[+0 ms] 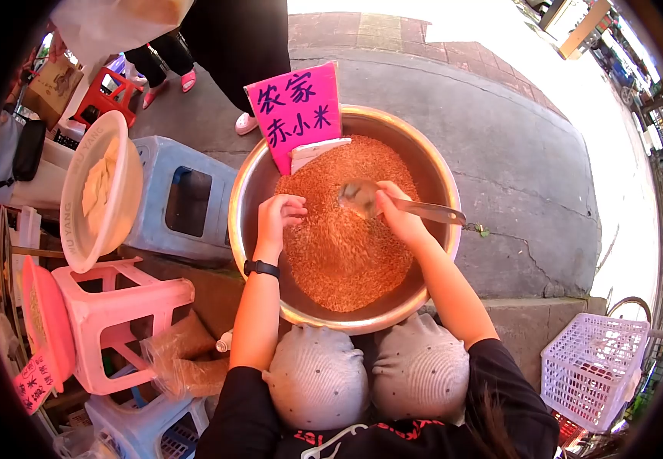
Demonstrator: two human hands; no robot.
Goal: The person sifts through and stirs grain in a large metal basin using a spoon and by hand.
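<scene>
A wide metal basin (442,172) holds reddish-brown grain (324,268). My right hand (400,213) is closed around the handle of a metal ladle (357,196), near its bowl. The ladle's bowl is tilted above the grain, and the grain below it is blurred, as if falling. At the basin's left side, my left hand (281,216) hovers over the grain with fingers loosely bent and slightly apart, holding nothing I can see. A pink sign (295,111) with handwritten black characters stands in the grain at the back left, by a white block (316,151).
To the left are a blue stool (148,222), a pale bowl (129,191) with yellowish pieces, a pink stool (91,306) and a plastic bag (186,352). A white basket (591,367) stands right. People stand behind the basin.
</scene>
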